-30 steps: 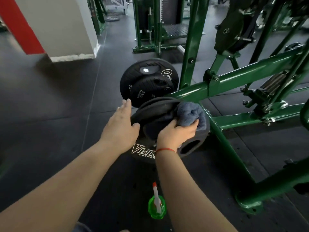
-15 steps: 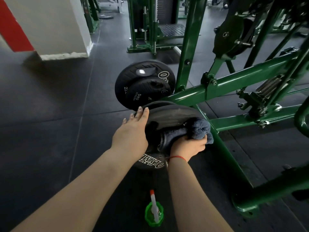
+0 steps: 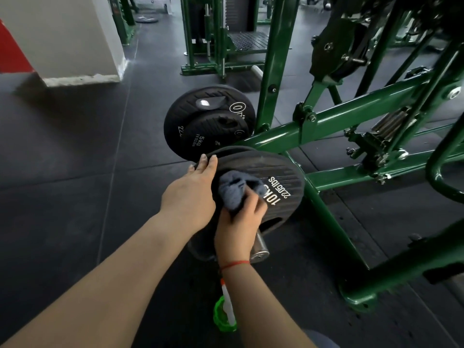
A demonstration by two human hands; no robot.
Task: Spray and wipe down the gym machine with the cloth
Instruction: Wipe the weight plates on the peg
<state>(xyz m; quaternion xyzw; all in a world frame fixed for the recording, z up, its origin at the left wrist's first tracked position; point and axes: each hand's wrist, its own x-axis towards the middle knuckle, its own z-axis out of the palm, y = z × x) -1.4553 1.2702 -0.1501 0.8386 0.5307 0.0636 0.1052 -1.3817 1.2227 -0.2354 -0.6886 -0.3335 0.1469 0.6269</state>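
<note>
A: What has changed from half a second ago?

B: The right hand point(image 3: 238, 222) has dragged the cloth point(image 3: 234, 193) from the right edge of the 10 kg weight plate point(image 3: 278, 182) onto the left part of its face, so the lettering now shows. The left hand point(image 3: 190, 194) has barely shifted.

A: And the hands now?

B: The right hand's fingers are curled round the bunched grey cloth, pressing it on the plate. The left hand lies flat, fingers straight over the plate's far-left rim, steadying it.

A: What's around them?

B: A steel peg point(image 3: 259, 247) pokes out just under the right hand. A 5 kg plate point(image 3: 211, 136) sits further off, and the green machine frame point(image 3: 351, 121) runs to the right. The spray bottle point(image 3: 224, 310) stands on the floor point(image 3: 75, 172), near the person.

A: Risks?

B: I'd guess a hard wipe could turn or rock the plate on its peg and nip the left fingertips. A backward elbow or foot could topple the bottle.

A: Any writing?

B: "10K", partly covered, and "22.05 lbs". The far plate reads "5 kg".
</note>
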